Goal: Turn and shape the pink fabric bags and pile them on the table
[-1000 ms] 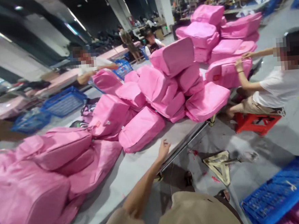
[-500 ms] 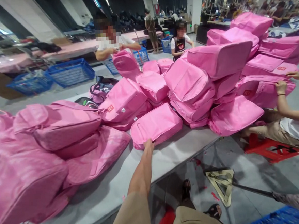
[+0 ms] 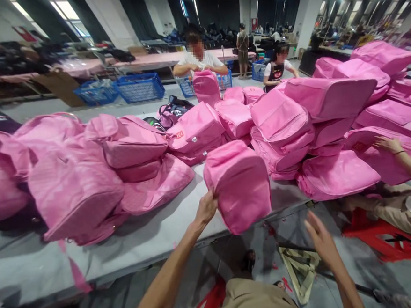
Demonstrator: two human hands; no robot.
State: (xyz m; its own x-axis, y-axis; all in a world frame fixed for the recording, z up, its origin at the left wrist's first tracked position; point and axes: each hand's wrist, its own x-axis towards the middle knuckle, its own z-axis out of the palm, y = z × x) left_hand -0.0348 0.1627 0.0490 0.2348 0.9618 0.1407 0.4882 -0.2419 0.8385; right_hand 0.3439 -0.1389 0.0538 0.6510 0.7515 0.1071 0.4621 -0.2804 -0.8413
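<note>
Left hand (image 3: 205,209) closed on the edge of a pink bag (image 3: 239,184), tipped half off the near edge of the grey table (image 3: 135,252); right hand (image 3: 320,240) open, empty, just right of bag. One bag drawn; heaps remain. Red tags unreadable

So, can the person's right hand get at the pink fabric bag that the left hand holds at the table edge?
Probably yes. The right hand is open and raised just beside the pink fabric bag, with only open air between them. The left hand grips its other side.
</note>
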